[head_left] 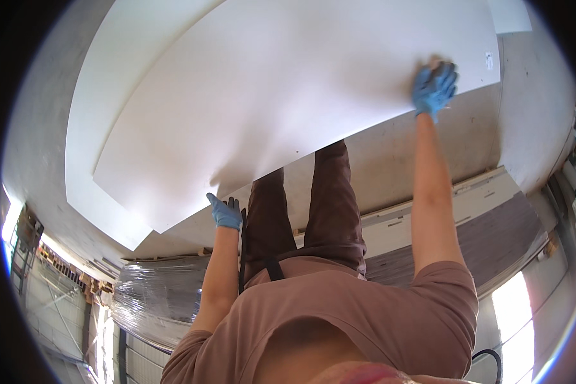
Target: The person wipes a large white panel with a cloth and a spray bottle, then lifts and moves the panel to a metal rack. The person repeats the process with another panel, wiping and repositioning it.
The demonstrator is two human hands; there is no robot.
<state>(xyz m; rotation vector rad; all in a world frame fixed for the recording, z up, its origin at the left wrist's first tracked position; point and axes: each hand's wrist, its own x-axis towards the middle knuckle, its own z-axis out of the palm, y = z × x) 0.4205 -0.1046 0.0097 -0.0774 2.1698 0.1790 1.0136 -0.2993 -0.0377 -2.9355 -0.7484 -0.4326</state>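
A large white panel (281, 83) with a straight near edge lies in front of me, over another white panel (89, 147). My left hand (225, 212), in a blue glove with dark fingertips, is at the near edge towards the left. Its thumb is stretched away from the fingers, and nothing shows in it. Further right, my right hand (434, 91), in a matching glove, lies over the panel's surface near its right end. A small beige piece (435, 62) sticks out past its fingers, which bend over it; its kind is unclear.
A small white label (489, 61) sits near the panel's right corner. Behind me are a stack wrapped in clear film (153, 294) on the left and a long stack of grey boards (486, 237) on the right. Concrete floor (390, 160) shows around my legs.
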